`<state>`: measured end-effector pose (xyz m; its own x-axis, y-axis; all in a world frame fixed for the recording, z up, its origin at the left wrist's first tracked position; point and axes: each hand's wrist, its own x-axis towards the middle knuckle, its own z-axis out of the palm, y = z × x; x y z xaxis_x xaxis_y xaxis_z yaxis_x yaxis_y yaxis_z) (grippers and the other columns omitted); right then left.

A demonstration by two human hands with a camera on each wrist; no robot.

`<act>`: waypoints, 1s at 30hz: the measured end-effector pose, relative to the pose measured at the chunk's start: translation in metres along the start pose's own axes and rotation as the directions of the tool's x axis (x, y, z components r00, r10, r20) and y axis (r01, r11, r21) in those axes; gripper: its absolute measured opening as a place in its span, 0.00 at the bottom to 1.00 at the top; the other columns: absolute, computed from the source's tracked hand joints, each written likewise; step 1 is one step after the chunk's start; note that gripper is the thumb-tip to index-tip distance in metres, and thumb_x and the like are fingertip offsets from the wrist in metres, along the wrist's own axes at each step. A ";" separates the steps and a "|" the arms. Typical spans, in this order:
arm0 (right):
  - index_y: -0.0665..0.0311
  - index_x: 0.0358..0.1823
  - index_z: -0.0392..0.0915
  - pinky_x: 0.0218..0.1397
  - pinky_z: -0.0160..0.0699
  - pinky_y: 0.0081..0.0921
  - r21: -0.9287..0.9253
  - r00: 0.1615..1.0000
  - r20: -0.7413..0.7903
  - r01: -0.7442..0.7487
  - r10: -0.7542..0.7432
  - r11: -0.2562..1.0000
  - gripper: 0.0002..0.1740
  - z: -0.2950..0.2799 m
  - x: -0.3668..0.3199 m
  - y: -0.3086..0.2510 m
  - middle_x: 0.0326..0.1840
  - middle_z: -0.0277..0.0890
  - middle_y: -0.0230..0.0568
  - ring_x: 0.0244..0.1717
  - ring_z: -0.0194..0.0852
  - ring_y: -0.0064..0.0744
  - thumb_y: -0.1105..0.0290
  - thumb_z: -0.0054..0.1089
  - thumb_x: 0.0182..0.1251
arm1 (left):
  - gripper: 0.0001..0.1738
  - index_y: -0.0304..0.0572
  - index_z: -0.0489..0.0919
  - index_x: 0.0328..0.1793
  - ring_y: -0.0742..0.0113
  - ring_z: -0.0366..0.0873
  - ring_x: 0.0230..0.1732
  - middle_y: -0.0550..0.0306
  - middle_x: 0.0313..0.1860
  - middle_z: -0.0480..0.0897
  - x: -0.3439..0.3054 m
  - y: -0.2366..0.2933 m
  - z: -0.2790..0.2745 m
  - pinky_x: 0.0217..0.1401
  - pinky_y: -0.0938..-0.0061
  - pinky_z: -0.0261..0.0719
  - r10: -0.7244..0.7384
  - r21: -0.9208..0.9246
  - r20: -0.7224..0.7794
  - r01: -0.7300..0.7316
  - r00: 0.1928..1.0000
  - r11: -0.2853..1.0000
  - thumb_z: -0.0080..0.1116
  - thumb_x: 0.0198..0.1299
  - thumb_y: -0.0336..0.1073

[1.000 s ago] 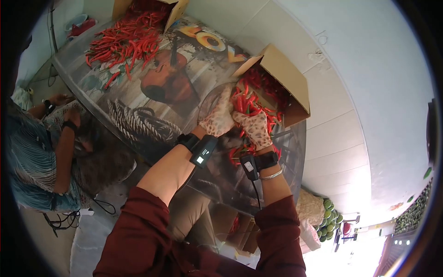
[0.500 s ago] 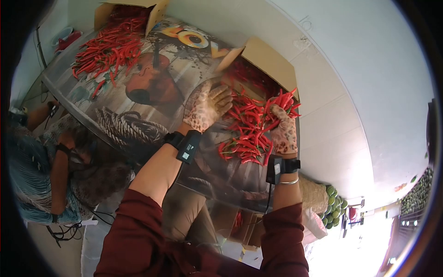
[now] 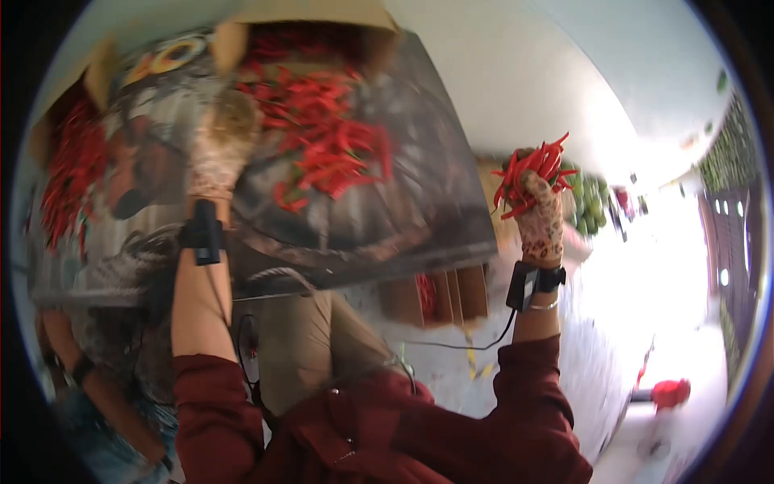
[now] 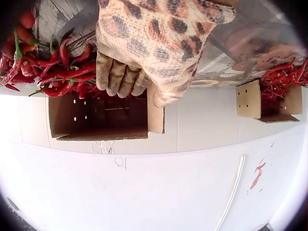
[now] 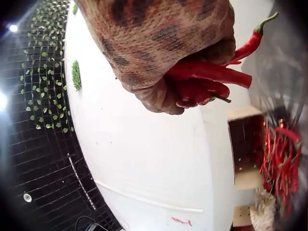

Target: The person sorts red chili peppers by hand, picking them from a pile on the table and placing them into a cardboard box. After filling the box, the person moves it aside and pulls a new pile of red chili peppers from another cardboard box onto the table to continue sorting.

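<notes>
My right hand point(image 3: 542, 224), in a spotted glove, is raised past the table's right edge and grips a bunch of red chili peppers point(image 3: 538, 171). In the right wrist view, peppers point(image 5: 209, 72) stick out of the curled fingers, one with a green stem. My left hand point(image 3: 219, 153), gloved alike and blurred, is over the table point(image 3: 435, 173), left of a loose pile of red chilies point(image 3: 318, 133). Its fingers point(image 4: 115, 77) hang relaxed with nothing in them in the left wrist view. Behind the pile, a cardboard box point(image 4: 155, 113) lies on its side with chilies spilling out.
Another chili pile point(image 3: 76, 165) and tipped box point(image 3: 98, 73) are at the table's left. Below the table's front edge stand cardboard boxes point(image 3: 472, 292), one with chilies. Green round produce point(image 3: 592, 206) sits beyond the right edge. Another person's arm point(image 3: 113, 399) is at lower left.
My right hand has lifted a bunch of chilies off the pile and carried it right, past the table's edge. The head view has swung right. My left hand stays beside the pile.
</notes>
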<state>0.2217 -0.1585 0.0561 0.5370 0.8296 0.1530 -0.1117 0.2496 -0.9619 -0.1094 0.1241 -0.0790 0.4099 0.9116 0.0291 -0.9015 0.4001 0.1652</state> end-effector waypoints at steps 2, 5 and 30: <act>0.66 0.55 0.70 0.46 0.77 0.26 0.036 0.995 -0.103 0.006 -0.002 0.999 0.24 -0.055 -0.018 0.005 0.47 0.74 0.38 0.45 0.75 0.30 0.72 0.63 0.56 | 0.20 0.36 0.71 0.58 0.53 0.74 0.56 0.46 0.54 0.77 -0.001 -0.002 0.010 0.62 0.52 0.73 0.066 0.057 -0.117 -0.059 0.991 0.997 0.50 0.65 0.41; 0.66 0.54 0.70 0.47 0.78 0.28 0.035 0.980 -0.197 -0.007 0.014 0.999 0.24 -0.108 -0.057 0.012 0.48 0.74 0.39 0.47 0.75 0.32 0.74 0.64 0.55 | 0.22 0.31 0.67 0.61 0.52 0.70 0.61 0.43 0.59 0.73 0.002 0.002 0.009 0.65 0.51 0.69 0.079 0.115 -0.127 -0.064 0.989 0.991 0.44 0.68 0.41; 0.66 0.39 0.81 0.35 0.77 0.28 -0.584 0.650 -0.634 -0.758 0.420 0.291 0.20 -0.282 -0.120 0.301 0.31 0.81 0.39 0.30 0.79 0.30 0.62 0.73 0.46 | 0.25 0.31 0.62 0.67 0.47 0.64 0.65 0.40 0.64 0.67 0.025 0.037 -0.025 0.68 0.49 0.64 -0.005 0.189 0.002 0.005 1.000 0.982 0.45 0.68 0.38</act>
<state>0.3597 -0.3239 -0.3161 0.8319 0.3273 -0.4481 0.0492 -0.8478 -0.5280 -0.1359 0.1640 -0.0969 0.4151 0.9092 0.0305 -0.8570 0.3795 0.3487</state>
